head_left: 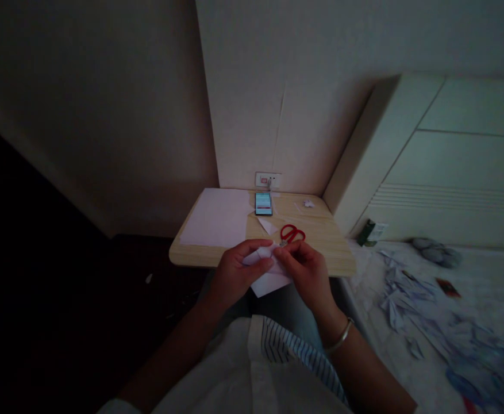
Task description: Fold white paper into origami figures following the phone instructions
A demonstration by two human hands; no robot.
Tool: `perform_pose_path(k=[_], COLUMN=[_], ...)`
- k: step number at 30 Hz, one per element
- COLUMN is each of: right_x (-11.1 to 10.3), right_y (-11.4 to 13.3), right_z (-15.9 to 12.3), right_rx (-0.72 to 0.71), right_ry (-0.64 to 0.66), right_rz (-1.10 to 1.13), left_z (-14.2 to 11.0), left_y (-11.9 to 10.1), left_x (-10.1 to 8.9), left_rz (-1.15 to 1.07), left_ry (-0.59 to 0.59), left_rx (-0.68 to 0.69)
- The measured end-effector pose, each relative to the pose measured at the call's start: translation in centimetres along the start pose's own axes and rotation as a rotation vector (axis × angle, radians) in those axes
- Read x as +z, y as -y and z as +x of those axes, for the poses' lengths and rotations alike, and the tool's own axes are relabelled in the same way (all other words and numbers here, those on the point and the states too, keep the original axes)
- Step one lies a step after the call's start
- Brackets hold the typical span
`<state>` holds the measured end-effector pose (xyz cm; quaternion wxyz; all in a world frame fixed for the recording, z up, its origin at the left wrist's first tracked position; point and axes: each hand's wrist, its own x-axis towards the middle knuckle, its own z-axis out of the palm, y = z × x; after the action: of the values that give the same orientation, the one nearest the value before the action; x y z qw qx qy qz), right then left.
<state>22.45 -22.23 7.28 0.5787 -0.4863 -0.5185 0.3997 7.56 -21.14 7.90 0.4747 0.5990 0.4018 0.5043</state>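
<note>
I have the folded paper (271,284) between both hands, above the lap at the near edge of the tabletop (324,256). The left hand (235,271) pinches its left side, thumb on top and fingers bent behind. The right hand (310,271) has thumb and fingertips drawn together at the paper's upper right; in this dim light I can't quite make out whether they are pressing a crease. Just beyond the right hand I see red-handled scissors (293,233), their blades mostly hidden. A triangular piece of paper (268,225) lies near them, with a lit phone (263,203) behind it. White sheets (217,218) cover the tabletop's left side, and a small scrap (308,203) lies toward the back right.
</note>
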Motion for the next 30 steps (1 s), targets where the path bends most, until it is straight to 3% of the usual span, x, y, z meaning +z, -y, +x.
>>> perform_pose_path(k=[9, 22, 30], right_x=[0.31, 0.39, 0.02], right_y=[0.35, 0.35, 0.33], right_z=[0.02, -0.02, -0.10], right_rx=[-0.024, 0.002, 0.074], right_ry=[-0.017, -0.009, 0.096], right_rz=[0.060, 0.091, 0.072], left_z=[-0.05, -0.37, -0.21], left_y=[0.22, -0.11, 0.07], left_x=[0.24, 0.36, 0.02], left_rz=[-0.018, -0.044, -0.025], left_ry=[-0.030, 0.013, 0.043], left_rx=[-0.010, -0.031, 0.012])
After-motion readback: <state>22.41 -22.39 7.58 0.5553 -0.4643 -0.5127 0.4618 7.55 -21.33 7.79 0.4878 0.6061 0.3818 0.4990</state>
